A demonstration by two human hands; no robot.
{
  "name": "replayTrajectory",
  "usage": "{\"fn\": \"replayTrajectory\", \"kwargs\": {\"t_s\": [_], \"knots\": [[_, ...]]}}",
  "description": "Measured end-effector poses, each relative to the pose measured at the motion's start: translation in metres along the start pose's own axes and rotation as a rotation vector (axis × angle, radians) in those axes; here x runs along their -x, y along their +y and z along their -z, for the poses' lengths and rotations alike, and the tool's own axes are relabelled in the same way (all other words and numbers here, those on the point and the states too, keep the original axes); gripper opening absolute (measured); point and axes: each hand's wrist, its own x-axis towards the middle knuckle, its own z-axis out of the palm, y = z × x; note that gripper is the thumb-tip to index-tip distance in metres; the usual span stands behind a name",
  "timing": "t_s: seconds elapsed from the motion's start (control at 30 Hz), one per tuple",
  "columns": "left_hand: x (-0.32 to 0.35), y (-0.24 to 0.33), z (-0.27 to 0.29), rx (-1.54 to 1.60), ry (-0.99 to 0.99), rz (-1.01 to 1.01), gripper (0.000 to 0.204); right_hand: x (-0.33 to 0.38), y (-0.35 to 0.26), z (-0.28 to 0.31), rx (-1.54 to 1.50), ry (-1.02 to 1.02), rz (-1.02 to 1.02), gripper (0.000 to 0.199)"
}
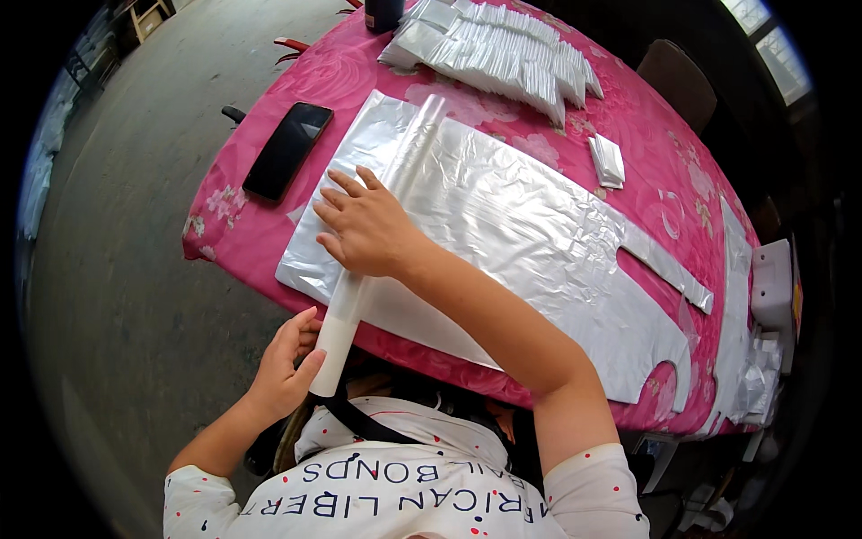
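A large flat sheet of clear plastic, cut like a bag or apron (521,225), lies across the pink flowered tablecloth (296,81). A long roll of thin plastic (377,225) lies over its left part, reaching past the near table edge. My left hand (285,368) grips the near end of that roll below the table edge. My right hand (364,225) presses flat on the roll and sheet, fingers spread.
A black phone (287,150) lies at the table's left edge. A heap of folded plastic packets (503,54) sits at the far side beside a dark bottle (383,13). A small folded packet (608,162) lies right of the sheet. More plastic strips (736,296) hang at the right. Concrete floor lies left.
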Motion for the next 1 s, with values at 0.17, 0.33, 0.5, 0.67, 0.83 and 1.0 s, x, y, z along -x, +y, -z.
{"fn": "replayTrajectory", "kwargs": {"t_s": [0.17,0.33,0.5,0.67,0.83,1.0], "knots": [[-0.007,0.007,0.002,-0.393,0.106,0.046,0.069,-0.049,-0.019,-0.030,0.001,0.509,-0.339,0.047],[-0.010,0.001,0.006,-0.013,-0.012,0.199,0.063,-0.028,-0.020,-0.040,-0.411,0.844,-0.565,0.068],[-0.004,0.007,-0.005,0.864,-0.384,0.288,0.065,0.020,-0.036,-0.011,-1.756,0.925,-0.546,0.077],[-0.024,0.022,-0.018,1.313,-0.953,0.451,0.088,0.053,-0.034,0.033,-2.187,0.734,-0.310,0.064],[-0.038,0.053,-0.049,-0.026,-0.170,-0.011,0.040,0.077,-0.025,0.054,-1.688,0.783,-0.535,0.063],[-0.035,0.065,-0.063,0.787,-0.657,0.306,0.041,0.099,-0.031,0.058,-2.031,0.775,-0.273,0.065]]}}
